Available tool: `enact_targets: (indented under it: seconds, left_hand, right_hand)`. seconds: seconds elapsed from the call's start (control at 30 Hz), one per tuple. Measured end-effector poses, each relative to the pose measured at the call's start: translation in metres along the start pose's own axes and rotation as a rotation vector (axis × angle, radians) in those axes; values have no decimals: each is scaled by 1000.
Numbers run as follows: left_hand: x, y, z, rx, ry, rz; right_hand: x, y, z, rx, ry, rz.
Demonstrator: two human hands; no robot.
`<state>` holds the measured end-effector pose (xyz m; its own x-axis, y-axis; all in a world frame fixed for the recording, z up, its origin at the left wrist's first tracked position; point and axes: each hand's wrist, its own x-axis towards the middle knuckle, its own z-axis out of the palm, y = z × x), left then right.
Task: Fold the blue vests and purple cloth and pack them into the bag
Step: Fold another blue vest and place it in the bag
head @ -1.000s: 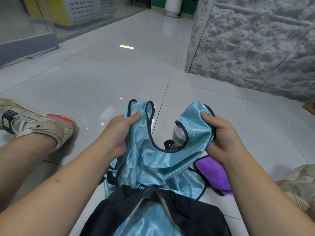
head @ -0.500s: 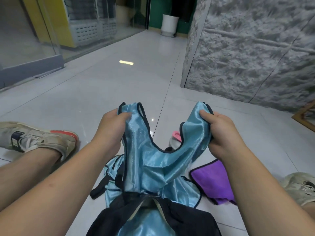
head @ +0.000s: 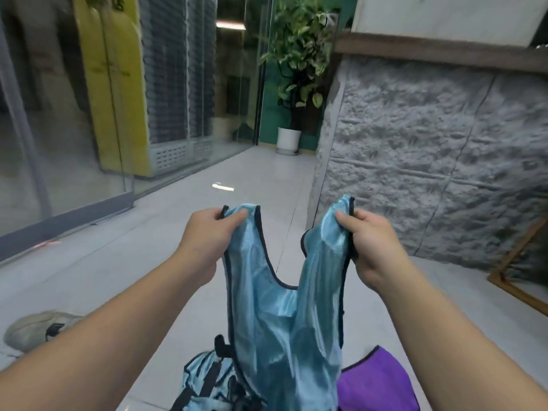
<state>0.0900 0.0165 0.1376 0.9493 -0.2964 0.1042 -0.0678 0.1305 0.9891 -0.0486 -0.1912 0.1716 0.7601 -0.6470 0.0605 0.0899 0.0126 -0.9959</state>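
Left hand: your left hand (head: 207, 232) is raised in front of you, thumb and curled fingers pinching the top of the left shoulder strap of a blue vest (head: 284, 321)
Right hand: your right hand (head: 370, 241) is level with the left and a little apart from it, fingers curled and clamped on the top of the vest's right shoulder strap
Held vest: shiny light blue with dark edging; it hangs from both hands with the scooped neckline between the straps, and its lower part drops toward you out of the bottom of the view
Second vest: another blue vest (head: 204, 381) lies crumpled on the floor near you, just left of the hanging one, its dark straps tangled across it
Purple cloth: the purple cloth (head: 376, 384) with a dark border lies on the floor near you on the right, just beside the hanging vest and partly behind your right forearm
Bag: not visible from this angle
Floor: pale glossy tiles (head: 103, 262) stretch away from you, with a streak of reflected light farther off
Shoe: a worn light-coloured shoe (head: 38, 329) sits at the near left, partly behind your left forearm
Right side: a rough grey stone-textured wall (head: 430, 158), with a wooden frame (head: 519, 262) leaning at its foot
Far end: a leafy potted plant (head: 293, 69) in a white pot against a green wall
Left side: glass panels (head: 59, 114) with a yellow shape behind them
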Motion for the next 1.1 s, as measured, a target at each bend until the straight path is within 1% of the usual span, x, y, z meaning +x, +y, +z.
enact_targets:
  seconds: [0.2,0.3,0.37,0.5,0.6,0.67,0.83,0.9,1.0,1.1]
  left_hand:
    - [1,79,7,-6,68,119]
    - [3,114,14,-37,55,180]
    - [4,121,23,-28,40,174]
    - [-5,100,51,23,33,97]
    - [-12,82,62,5,25,33]
    - [-14,77,68,15,12,21]
    - [-18,76,81,86,24,70]
    - [-17,77,84,127,28,117]
    - [-17,83,86,160,44,188]
    - [-19,88,88,226,11,265]
  right_hand:
    - [-6,-73,-5,-40,25,-155]
    - [-7,-98,-4,-31,32,-240]
    - [-9,-104,0,-41,20,-272]
    - [-14,-80,20,-92,-44,-236]
    - [-19,-54,37,-150,-108,-211]
    - [-23,-42,45,-153,-146,-200]
    - [-25,-30,55,-113,-184,-220]
    - [-22,-27,54,-106,-203,-230]
    - [-21,-24,46,-53,-295,-240]
    - [-20,-22,43,-112,-339,-294]
